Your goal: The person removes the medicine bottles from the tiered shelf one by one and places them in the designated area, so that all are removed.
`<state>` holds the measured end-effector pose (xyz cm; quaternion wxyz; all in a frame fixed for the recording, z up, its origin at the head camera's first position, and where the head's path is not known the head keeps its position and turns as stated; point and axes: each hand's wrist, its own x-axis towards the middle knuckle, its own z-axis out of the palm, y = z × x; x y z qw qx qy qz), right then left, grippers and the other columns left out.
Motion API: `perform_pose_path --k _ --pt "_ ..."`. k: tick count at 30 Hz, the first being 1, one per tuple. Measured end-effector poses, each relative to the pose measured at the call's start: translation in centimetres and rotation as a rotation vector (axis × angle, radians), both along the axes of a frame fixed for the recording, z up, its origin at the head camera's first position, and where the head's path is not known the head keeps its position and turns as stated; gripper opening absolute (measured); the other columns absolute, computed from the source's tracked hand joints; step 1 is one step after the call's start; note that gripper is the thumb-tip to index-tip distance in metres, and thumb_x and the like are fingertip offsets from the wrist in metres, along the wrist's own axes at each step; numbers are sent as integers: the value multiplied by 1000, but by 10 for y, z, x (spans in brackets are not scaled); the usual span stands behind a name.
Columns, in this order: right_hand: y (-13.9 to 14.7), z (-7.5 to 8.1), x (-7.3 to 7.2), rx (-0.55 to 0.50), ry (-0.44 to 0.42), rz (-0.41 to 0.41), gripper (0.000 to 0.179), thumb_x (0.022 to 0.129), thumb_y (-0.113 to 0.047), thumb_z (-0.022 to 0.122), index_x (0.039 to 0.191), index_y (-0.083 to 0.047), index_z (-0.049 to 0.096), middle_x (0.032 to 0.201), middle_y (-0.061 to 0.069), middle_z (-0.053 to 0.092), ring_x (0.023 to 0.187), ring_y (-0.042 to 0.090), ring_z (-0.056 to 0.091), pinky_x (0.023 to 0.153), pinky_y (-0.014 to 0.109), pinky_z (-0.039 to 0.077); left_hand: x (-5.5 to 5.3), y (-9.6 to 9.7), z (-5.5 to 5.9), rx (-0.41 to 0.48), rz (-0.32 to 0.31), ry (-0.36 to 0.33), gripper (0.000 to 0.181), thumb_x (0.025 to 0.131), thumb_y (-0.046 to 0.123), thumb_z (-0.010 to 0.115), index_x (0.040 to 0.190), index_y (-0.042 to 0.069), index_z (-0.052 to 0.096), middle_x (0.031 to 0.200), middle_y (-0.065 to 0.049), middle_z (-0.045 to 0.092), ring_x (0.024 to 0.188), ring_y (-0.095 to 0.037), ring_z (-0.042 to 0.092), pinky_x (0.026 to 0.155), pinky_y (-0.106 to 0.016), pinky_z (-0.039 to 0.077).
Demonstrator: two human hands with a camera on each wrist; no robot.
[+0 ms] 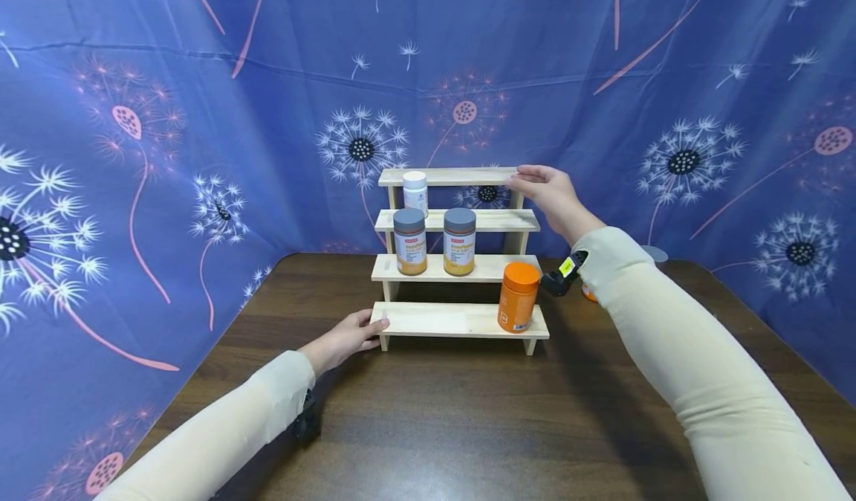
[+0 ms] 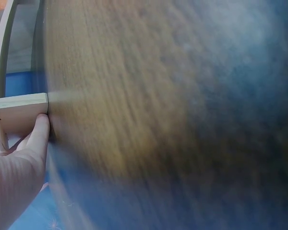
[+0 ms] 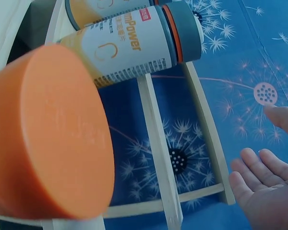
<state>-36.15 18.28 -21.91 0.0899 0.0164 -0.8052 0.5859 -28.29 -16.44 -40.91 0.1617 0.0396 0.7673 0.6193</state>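
A four-step wooden display rack [image 1: 428, 319] stands on the table. My left hand [image 1: 348, 341] grips the left end of its lowest step; in the left wrist view a digit lies against the rack's leg [image 2: 24, 117]. My right hand [image 1: 548, 192] is at the right end of the top step, its fingers loosely extended and the palm bare in the right wrist view. An orange bottle [image 1: 516, 308] stands at the right of the lowest step. Two grey-lidded supplement bottles [image 1: 410, 244] stand on the second step, and a white bottle [image 1: 415, 195] on the third.
The dark wooden table [image 1: 428, 427] extends in front of the rack. Behind hangs a blue dandelion-print cloth [image 1: 535, 33]. Partly hidden by the right sleeve, a small orange item [image 1: 588, 293] and a translucent disc-like top [image 1: 655, 253] show on the right.
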Motion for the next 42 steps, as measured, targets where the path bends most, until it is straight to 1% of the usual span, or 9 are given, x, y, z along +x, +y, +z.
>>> perform_pose_path --k 5,9,13,19,27,35,38,40,42 --pt "-12 -1 -2 -22 -14 16 58 94 -26 66 145 -9 43 144 12 50 134 24 46 117 40 36 1 1 0 1 -1 -7 52 103 15 48 143 -12 29 138 -29 44 127 -33 48 110 -47 43" --pt "-23 2 -3 -49 -32 38 57 93 -23 66 144 -9 44 143 11 50 132 23 47 116 37 38 1 0 -1 2 -4 -1 51 103 15 48 143 -12 30 137 -29 45 127 -33 49 110 -47 43" --pt "-33 4 -4 -63 -27 53 58 92 -23 67 144 -9 45 141 11 52 131 23 48 115 36 39 1 0 0 -2 -9 5 51 103 16 48 143 -12 30 138 -29 44 128 -34 48 110 -47 43" --pt "-47 8 -4 -59 -19 70 62 90 -25 70 144 -10 44 140 10 53 130 22 49 113 37 42 1 0 0 -2 -11 9 53 103 17 48 143 -12 29 138 -29 44 128 -34 48 110 -48 43" --pt "-63 11 -1 -53 -34 120 62 90 -20 69 145 -7 42 140 12 51 129 23 50 113 36 41 0 1 0 0 2 8 52 103 16 49 143 -11 30 138 -29 44 127 -34 48 110 -47 44" --pt "-77 16 0 -20 -49 130 62 90 -25 70 144 -10 44 141 9 51 130 23 49 114 39 41 0 0 -2 2 8 14 51 103 15 49 142 -11 31 136 -28 46 122 -28 50 110 -46 44" --pt "-83 17 0 -9 -48 132 63 89 -26 71 144 -10 44 141 9 51 130 23 48 115 41 39 0 0 -1 4 12 13 51 103 15 49 142 -12 31 136 -28 47 123 -29 51 110 -46 45" --pt "-87 17 -1 -16 -56 136 63 89 -25 71 144 -10 44 141 9 52 131 23 48 115 41 39 0 1 -1 2 3 18 51 103 15 48 142 -12 30 136 -30 46 125 -32 50 109 -46 44" --pt "-90 16 -2 -17 -61 140 62 89 -25 71 143 -10 44 140 9 52 131 23 48 115 41 39 1 1 -1 3 9 14 51 103 16 49 142 -12 31 136 -29 46 126 -33 50 109 -46 45"
